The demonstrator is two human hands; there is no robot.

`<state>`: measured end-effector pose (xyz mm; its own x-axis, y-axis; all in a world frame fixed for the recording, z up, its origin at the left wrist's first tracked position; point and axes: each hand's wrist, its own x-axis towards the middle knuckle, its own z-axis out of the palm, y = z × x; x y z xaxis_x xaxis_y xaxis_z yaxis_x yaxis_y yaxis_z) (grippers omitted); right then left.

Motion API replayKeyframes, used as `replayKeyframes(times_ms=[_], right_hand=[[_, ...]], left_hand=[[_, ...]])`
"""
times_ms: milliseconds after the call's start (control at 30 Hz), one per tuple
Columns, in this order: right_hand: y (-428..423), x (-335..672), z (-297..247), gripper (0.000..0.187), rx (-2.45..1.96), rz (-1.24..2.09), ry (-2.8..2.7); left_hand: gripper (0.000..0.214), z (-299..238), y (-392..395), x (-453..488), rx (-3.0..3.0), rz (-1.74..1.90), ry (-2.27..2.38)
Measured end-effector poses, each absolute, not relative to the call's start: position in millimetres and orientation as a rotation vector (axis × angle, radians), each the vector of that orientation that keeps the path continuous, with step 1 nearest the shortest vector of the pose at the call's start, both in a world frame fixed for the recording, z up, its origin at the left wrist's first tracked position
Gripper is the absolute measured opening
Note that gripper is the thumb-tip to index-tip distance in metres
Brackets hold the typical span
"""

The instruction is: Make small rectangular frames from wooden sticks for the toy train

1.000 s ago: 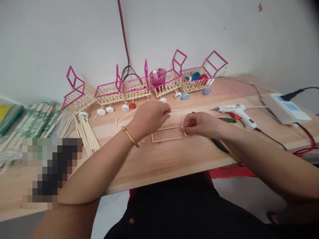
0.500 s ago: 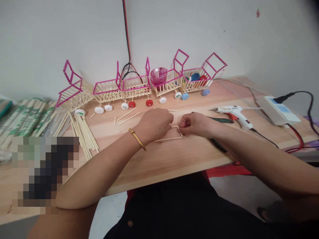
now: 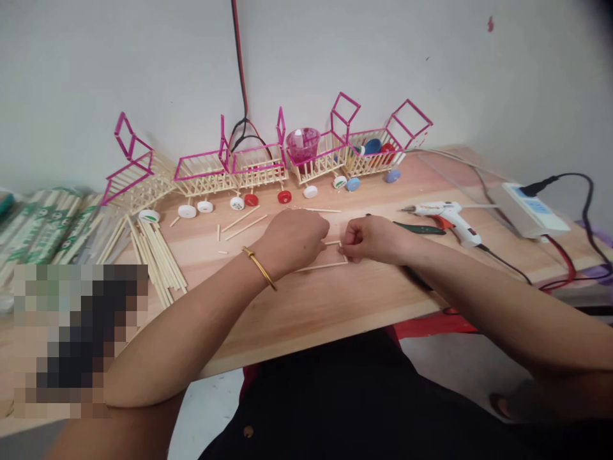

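Observation:
At the middle of the table, thin wooden sticks (image 3: 325, 266) lie as the sides of a small rectangle. My right hand (image 3: 378, 239) pinches the short stick (image 3: 345, 257) at the rectangle's right end with thumb and fingertips. Over the left part of the rectangle, my left hand (image 3: 297, 237) is bent down with its fingers curled together; its fingertips, and whatever they grip, are hidden behind the hand. A gold bangle (image 3: 258, 267) circles the left wrist. Another loose stick (image 3: 323, 210) lies just beyond the hands.
Stick-built carts (image 3: 258, 167) with purple rims and bottle-cap wheels line the wall. One carries a purple cup (image 3: 302, 145). Loose sticks (image 3: 158, 259) and wrapped chopsticks (image 3: 52, 220) lie left. To the right are dark-handled pliers (image 3: 419, 229), a glue gun (image 3: 447, 217) and a power strip (image 3: 534, 211).
The whole view has shifted slightly. Both hands keep nearly the same pose at the stick rectangle, and my right fingertips stay at its right end.

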<state>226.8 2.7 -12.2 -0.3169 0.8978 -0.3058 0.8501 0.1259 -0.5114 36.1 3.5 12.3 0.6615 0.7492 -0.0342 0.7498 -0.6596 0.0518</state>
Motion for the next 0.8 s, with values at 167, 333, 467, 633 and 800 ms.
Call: replayKeyframes(times_ms=[167,333,467,633,800], right_hand=[[2,230,-12,0.015,-1.736,1.004,-2.278],[1,243,-11,0.018,-1.599,1.071,-2.233],[-2,252,-10,0.032,-1.455,1.055,-2.291],[-6,251,-11,0.054,-1.391,0.932,-2.425],[-7,248,-11,0.054,-1.42,0.906,-2.465]], left_hand=[[0.022,15,2,37,2.812,-0.019,1.281],[0.023,18,1,35,2.824,-0.05,1.288],[0.021,20,3,31,2.813,0.001,1.307],[0.02,23,4,26,2.791,0.019,1.319],[0.018,27,3,24,2.773,0.021,1.33]])
